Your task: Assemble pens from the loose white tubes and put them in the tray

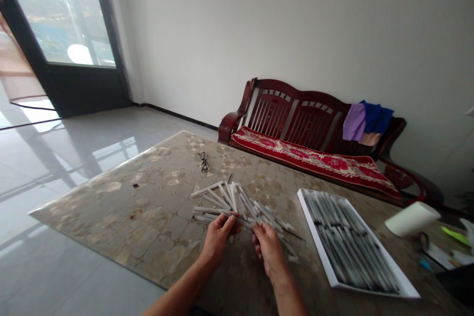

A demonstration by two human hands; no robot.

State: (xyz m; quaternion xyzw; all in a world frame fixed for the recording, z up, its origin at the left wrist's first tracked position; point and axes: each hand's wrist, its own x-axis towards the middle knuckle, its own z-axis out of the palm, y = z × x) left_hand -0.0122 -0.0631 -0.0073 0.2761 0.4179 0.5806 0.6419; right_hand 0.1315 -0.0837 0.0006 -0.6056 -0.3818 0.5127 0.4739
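Note:
My left hand [218, 237] is closed with thumb and fingers pinched on a slim, pen-like stick [245, 220]. The stick runs across toward my right hand [268, 246], whose fingers are also pinched together at its other end. Its exact kind is too blurred to tell. Just beyond and under my hands lies a loose pile of whitish, translucent sticks [233, 197], fanned out on the table. To the right of my right hand stands a shallow white box [314, 237], filled with rows of similar sticks with dark parts.
The patterned table [155, 227] holds black-framed glasses [204, 161] beyond the pile and a white paper roll [412, 218] at the right. Behind it stands a dark red wooden bench [296, 108] with cloths [375, 119] over its back. A glass door [77, 34] is at the left.

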